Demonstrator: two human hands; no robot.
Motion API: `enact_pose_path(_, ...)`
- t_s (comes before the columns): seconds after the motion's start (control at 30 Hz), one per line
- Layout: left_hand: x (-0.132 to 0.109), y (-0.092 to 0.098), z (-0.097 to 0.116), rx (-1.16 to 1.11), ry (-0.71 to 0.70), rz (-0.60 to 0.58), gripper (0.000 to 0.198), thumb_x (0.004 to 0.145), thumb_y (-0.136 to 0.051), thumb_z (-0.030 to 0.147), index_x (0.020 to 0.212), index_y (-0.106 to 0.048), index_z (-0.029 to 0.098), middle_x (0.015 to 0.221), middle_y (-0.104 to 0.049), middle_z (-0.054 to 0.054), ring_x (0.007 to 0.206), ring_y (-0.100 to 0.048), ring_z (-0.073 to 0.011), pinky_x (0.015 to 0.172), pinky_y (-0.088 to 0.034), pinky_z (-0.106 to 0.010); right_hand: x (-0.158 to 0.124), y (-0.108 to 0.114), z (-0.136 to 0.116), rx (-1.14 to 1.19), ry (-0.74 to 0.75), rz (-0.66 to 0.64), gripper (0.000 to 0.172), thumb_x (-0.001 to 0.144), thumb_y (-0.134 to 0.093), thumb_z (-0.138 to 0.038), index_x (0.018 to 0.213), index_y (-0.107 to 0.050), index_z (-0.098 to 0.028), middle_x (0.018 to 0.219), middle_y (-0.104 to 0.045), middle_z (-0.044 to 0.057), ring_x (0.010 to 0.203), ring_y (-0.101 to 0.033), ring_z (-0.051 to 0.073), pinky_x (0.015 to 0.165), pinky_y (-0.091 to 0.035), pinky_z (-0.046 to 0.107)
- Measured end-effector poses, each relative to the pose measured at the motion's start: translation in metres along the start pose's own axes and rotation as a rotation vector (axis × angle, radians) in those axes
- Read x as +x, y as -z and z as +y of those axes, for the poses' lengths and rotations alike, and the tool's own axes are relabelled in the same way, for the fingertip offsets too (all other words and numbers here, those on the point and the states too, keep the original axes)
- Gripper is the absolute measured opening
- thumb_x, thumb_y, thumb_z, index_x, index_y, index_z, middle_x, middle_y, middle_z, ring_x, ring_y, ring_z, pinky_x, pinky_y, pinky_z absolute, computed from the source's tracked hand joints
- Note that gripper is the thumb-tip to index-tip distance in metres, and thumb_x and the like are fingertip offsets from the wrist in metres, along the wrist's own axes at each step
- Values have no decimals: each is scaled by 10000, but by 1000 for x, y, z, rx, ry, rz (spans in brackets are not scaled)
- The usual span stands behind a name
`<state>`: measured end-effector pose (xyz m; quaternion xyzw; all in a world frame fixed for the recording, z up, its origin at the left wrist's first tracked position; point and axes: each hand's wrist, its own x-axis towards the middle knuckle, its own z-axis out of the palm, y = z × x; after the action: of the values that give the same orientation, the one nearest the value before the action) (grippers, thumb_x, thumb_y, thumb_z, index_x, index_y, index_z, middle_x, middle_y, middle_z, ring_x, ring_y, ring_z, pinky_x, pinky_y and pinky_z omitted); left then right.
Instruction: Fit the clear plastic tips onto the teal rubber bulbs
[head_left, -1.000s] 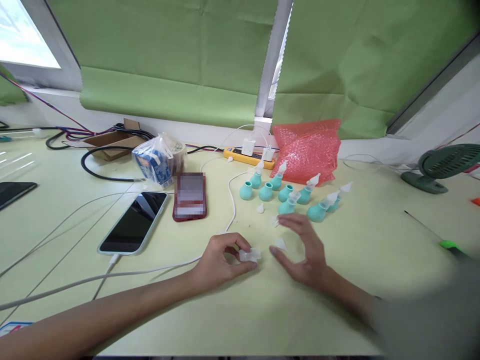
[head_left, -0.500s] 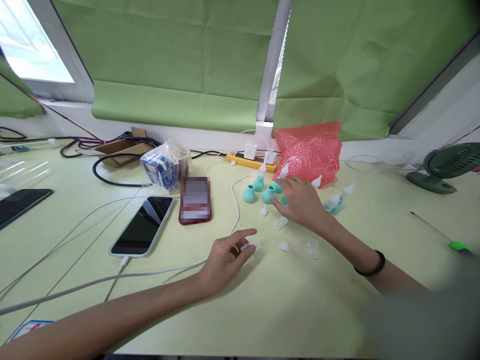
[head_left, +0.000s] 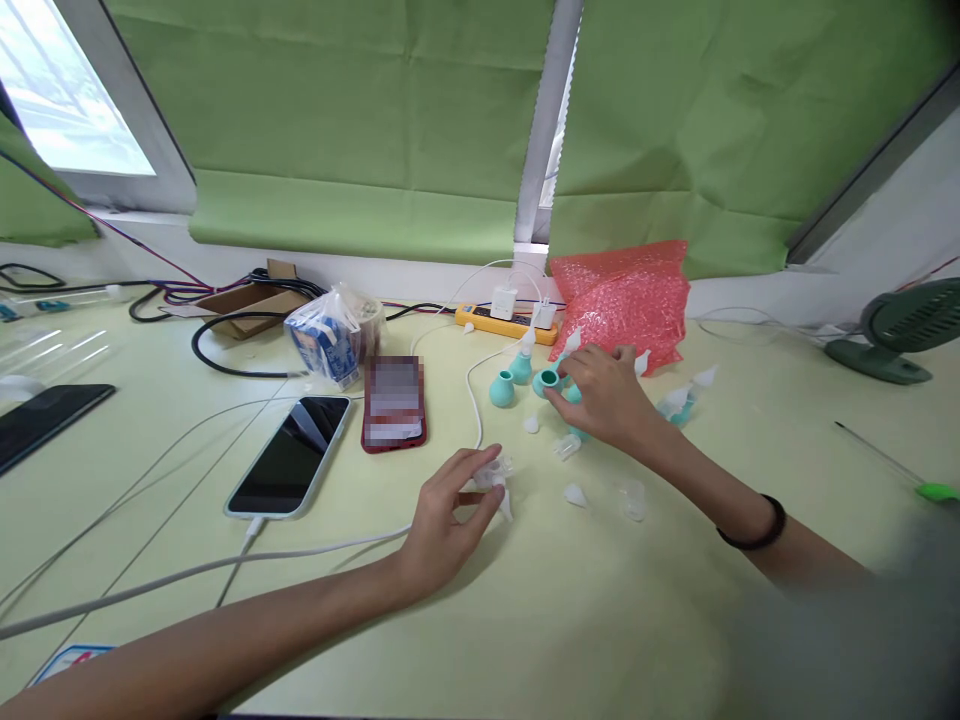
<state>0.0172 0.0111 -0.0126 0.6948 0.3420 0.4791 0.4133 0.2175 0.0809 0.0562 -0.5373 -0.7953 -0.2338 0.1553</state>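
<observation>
My left hand (head_left: 450, 515) is closed on a small clear plastic piece (head_left: 495, 468), with a pointed white tip (head_left: 505, 505) showing below its fingers. My right hand (head_left: 604, 392) pinches a teal rubber bulb (head_left: 548, 381) between thumb and fingers; the bulb's open mouth is tilted toward me. Beside it stand an open teal bulb (head_left: 502, 389) and a teal bulb with a white nozzle (head_left: 520, 367). More bulbs are partly hidden behind the right hand. Loose on the table lie a clear cap (head_left: 568, 446), a white nozzle (head_left: 576, 495) and a clear cup-like piece (head_left: 631, 499).
A red bubble-wrap bag (head_left: 622, 305) and a yellow power strip (head_left: 499, 322) lie at the back. Left of the hands are a red-cased phone (head_left: 394, 405), a phone on a cable (head_left: 289, 458) and a bagged blue box (head_left: 328, 338). A green fan (head_left: 892, 335) and screwdriver (head_left: 934, 492) are right.
The bulb at my right fingertips has tilted, its mouth turning toward me. The plastic piece in my left hand has risen slightly and its white tip now shows. The view has shifted a little.
</observation>
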Motion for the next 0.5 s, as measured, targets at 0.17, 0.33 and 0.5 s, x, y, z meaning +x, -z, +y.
enact_pose_path(0.17, 0, 2, -1, 76, -28, 128, 357, 781, -491, 215, 1134, -446, 244, 1006, -466, -50, 938, -463, -160, 738, -476, -274, -39, 31, -31, 534, 188, 123, 113, 728, -517, -260, 753, -520, -150, 751, -565, 73, 719, -506, 175, 621, -379, 287)
enact_pose_path(0.33, -5, 5, 1, 149, -185, 67, 266, 823, -401, 190, 1088, -395, 212, 964, -474, -49, 859, -476, -137, 747, -422, -267, -79, 20, -66, 941, 195, -29, 122, 719, -521, -175, 839, -501, -170, 791, -538, 55, 669, -494, 128, 582, -420, 242)
enact_pose_path(0.5, -7, 6, 3, 198, -265, -264, 275, 831, -344, 169, 1103, -320, 197, 999, -479, -67, 881, -484, -150, 754, -416, -278, -90, -1, -86, 1072, 61, -23, 110, 719, -520, -180, 826, -495, -176, 682, -512, 13, 575, -480, 104, 526, -424, 217)
